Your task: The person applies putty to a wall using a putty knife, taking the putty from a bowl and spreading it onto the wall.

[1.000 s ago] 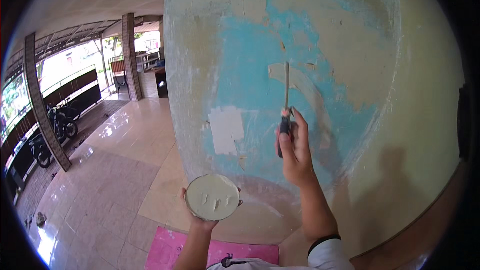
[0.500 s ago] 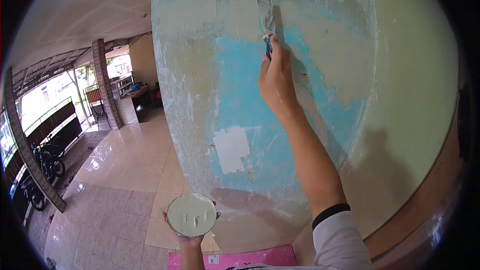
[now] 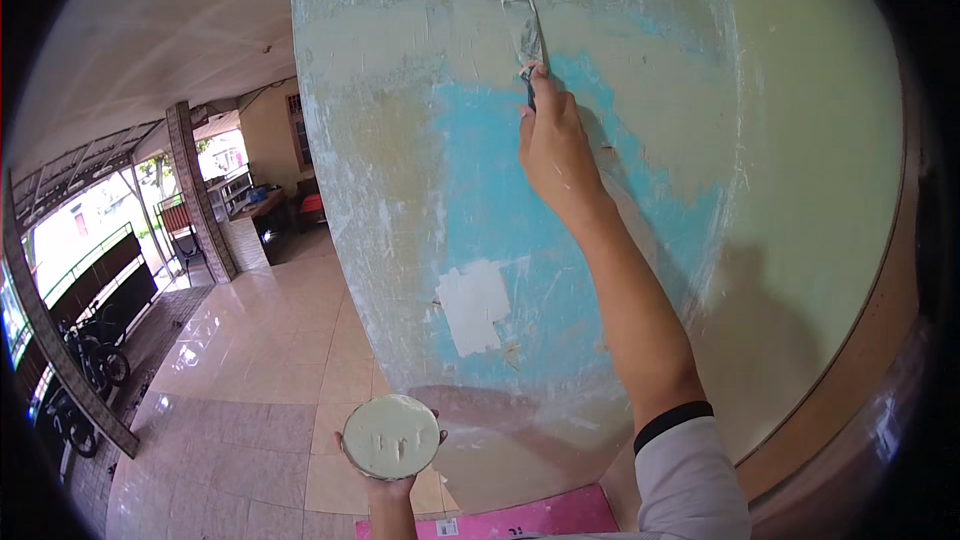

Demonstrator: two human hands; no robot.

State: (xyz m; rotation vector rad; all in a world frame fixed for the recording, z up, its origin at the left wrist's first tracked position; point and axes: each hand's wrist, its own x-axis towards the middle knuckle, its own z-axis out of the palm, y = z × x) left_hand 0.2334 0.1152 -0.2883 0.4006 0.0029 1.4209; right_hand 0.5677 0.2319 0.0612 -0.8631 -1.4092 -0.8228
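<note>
Right hand [image 3: 553,145], raised high, grip closed around the handle of a putty knife [image 3: 525,40], whose flat blade lies against the patchy blue-and-cream wall [image 3: 480,190]. Left hand [image 3: 392,485], low, cups from beneath a round tub of pale filler [image 3: 391,436]. The knife is probably light, its thin blade springy, best held by the handle; the open tub must stay level.
</note>
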